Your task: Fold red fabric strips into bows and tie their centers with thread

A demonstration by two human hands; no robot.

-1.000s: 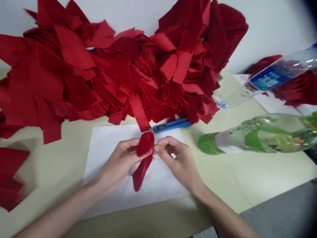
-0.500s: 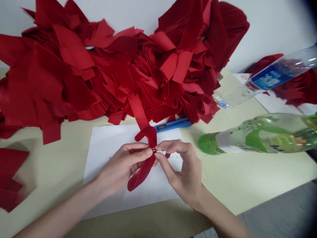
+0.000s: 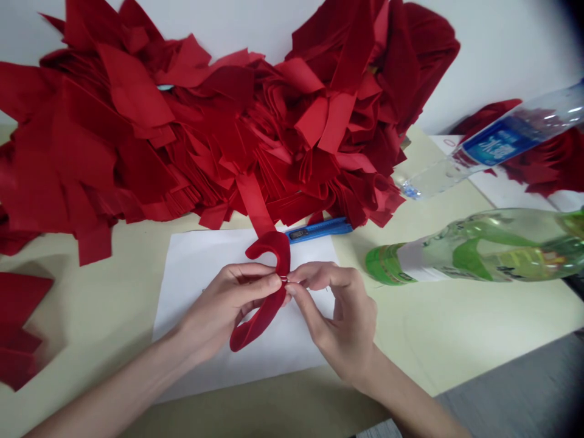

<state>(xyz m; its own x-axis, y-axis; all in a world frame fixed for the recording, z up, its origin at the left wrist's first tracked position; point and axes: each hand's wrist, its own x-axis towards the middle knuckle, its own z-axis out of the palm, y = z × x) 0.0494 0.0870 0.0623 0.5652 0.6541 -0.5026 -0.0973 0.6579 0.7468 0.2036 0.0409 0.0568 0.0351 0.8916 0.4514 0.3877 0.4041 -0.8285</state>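
A curled red velvet strip (image 3: 260, 322) is pinched at its narrow middle by my left hand (image 3: 232, 295), thumb on top. My right hand (image 3: 340, 310) meets it from the right, thumb and forefinger closed at the same spot, where a thin pale band or wire shows; exactly what these fingertips grip is too small to tell. One end of the strip curls above the hands, the other loops below. Under both hands lies a white paper sheet (image 3: 182, 261). Just above the paper's top edge rests a blue utility knife (image 3: 319, 230).
A large heap of red fabric pieces (image 3: 205, 134) spans the back of the table. At the right lie a green-capped bottle (image 3: 479, 246) and a clear blue-labelled bottle (image 3: 497, 143). More red pieces (image 3: 20, 322) sit at the left edge.
The strip's upper curl and lower loop have shifted slightly left. My right hand has moved a little to the right at the wrist, its fingertips still at the strip's middle.
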